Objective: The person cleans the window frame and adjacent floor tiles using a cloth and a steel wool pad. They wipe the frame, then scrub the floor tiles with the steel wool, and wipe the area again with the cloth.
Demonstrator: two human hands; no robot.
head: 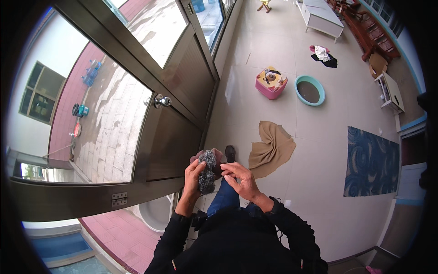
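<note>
A grey steel-wool-like scrubber (207, 181) is held in my left hand (194, 176), in front of my body, its thumb lying over the curly strands. With it is a dull pink cloth (217, 157), which spreads out behind and beyond the scrubber. My right hand (244, 181) is just to the right, fingers bent towards the cloth's edge; whether the fingertips pinch the cloth cannot be made out. The metal-framed door with glass panes (171, 144) stands to the left of both hands, with a round doorknob (162, 101).
On the tiled floor lie a brown cloth (273, 147), a pink stool with a printed top (271, 84), a turquoise basin of dark water (309, 90), a blue patterned mat (372, 162) and a small pile of clothes (323, 56). A white cabinet (321, 17) stands farther back.
</note>
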